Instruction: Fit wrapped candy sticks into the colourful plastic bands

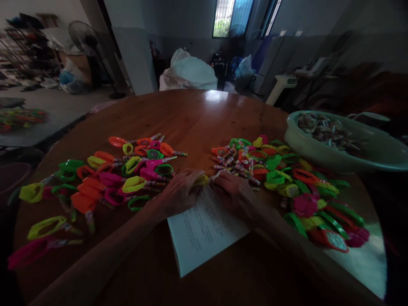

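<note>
My left hand [182, 192] is closed around a small yellow plastic piece [201, 180], probably one of the toy watches; most of it is hidden by the fingers. Close beside it, my right hand [234, 191] has its fingers bent together, with a bit of something whitish [216, 175] at the fingertips, too small to make out. Both hands rest over a printed paper stack [204, 238]. Left of them lie bright toy watches [92, 189] with slim wrapped candy tubes in them. To the right are loose candy tubes [237, 165] and a heap of toy watches [306, 204].
A pale green basin [350, 155] with small wrapped items stands at the round wooden table's [204, 114] right edge. Beyond the table are a large white sack [189, 72] and a standing fan [83, 36]. Another table [41, 134] with colourful pieces is at the far left.
</note>
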